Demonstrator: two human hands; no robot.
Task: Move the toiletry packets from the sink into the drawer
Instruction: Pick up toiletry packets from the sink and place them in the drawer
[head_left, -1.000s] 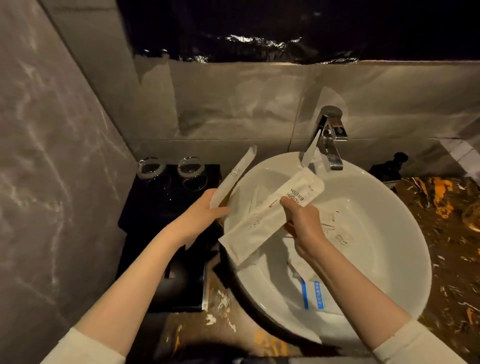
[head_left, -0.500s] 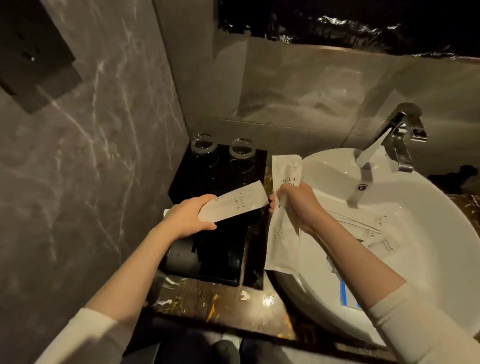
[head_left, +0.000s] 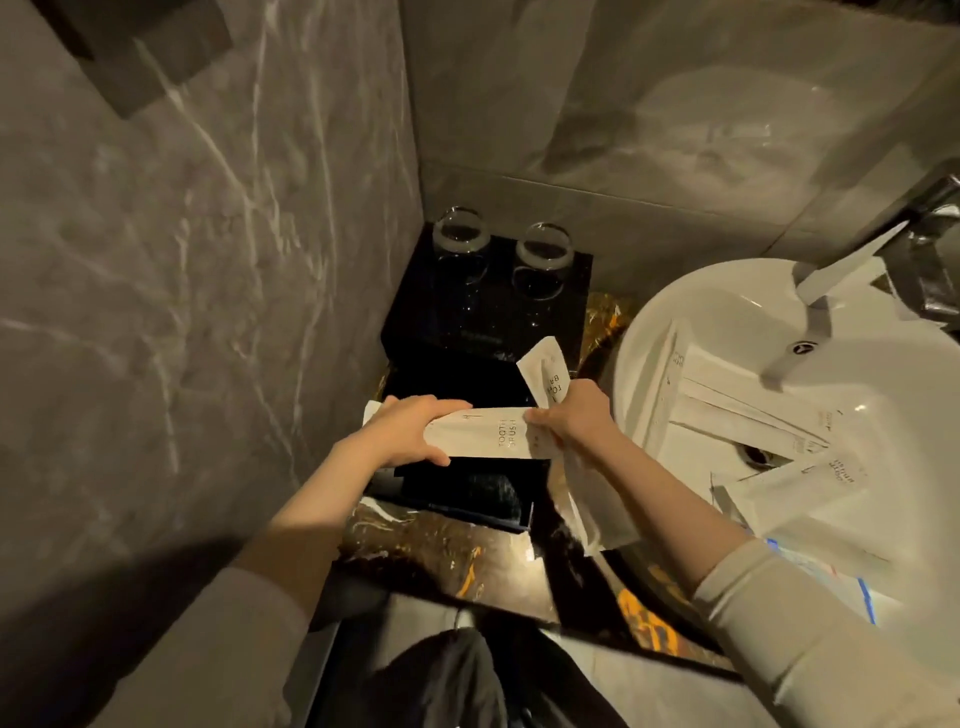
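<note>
My left hand (head_left: 402, 434) holds a white toothbrush packet (head_left: 496, 434) flat over the open black drawer (head_left: 457, 499) of a black box (head_left: 483, 322). My right hand (head_left: 571, 421) grips a second, longer toothbrush packet (head_left: 587, 499), which hangs upright between the box and the sink; its fingers also touch the end of the first packet. Several more white packets (head_left: 748, 410) lie in the white sink basin (head_left: 893, 431), one (head_left: 795, 488) near the drain.
Two drinking glasses (head_left: 460, 244) stand on the back of the black box, in the corner of grey marble walls. A chrome tap (head_left: 852, 270) reaches over the basin. The dark marbled counter (head_left: 447, 556) runs in front.
The view has swung left and down toward the box. Both hands came together over the open drawer, and the left hand's packet now lies level above it.
</note>
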